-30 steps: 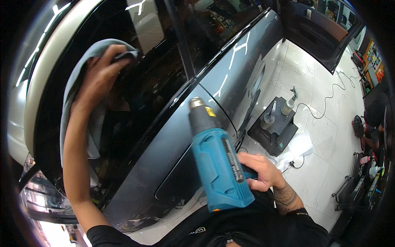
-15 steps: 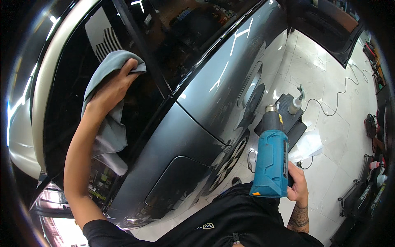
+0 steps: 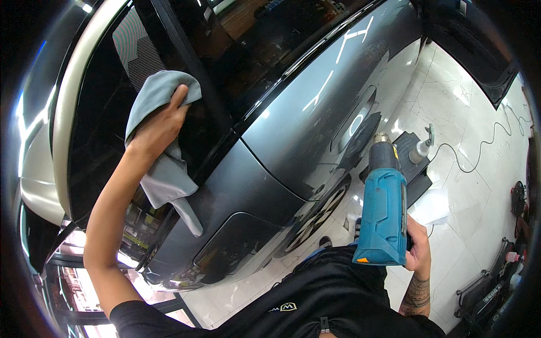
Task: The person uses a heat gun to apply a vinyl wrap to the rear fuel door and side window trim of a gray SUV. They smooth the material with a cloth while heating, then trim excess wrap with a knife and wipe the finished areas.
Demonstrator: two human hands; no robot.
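Note:
My left hand [image 3: 163, 127] presses a grey-blue cloth [image 3: 169, 183] against the dark rear side window [image 3: 197, 132] of a grey car. The cloth is bunched over the fingers, and its loose end hangs below the wrist onto the body panel. In my right hand [image 3: 418, 245] is a teal and black heat gun [image 3: 383, 217], gripped by its handle. Its metal nozzle points up and away from me, beside the car door [image 3: 315, 112]. The fingers of my right hand are partly hidden behind the tool.
A spray bottle [image 3: 420, 151] stands on a dark low stool or platform [image 3: 414, 186] by the car. A cable [image 3: 468, 169] winds over the tiled floor. An open car door [image 3: 479, 50] juts out at the far right. Tools and equipment [image 3: 490, 287] line the right side.
My view has shifted, so the car and floor sit differently. The cloth's hanging end has swung to the right, and the left hand stays on the window. The right hand still holds the heat gun.

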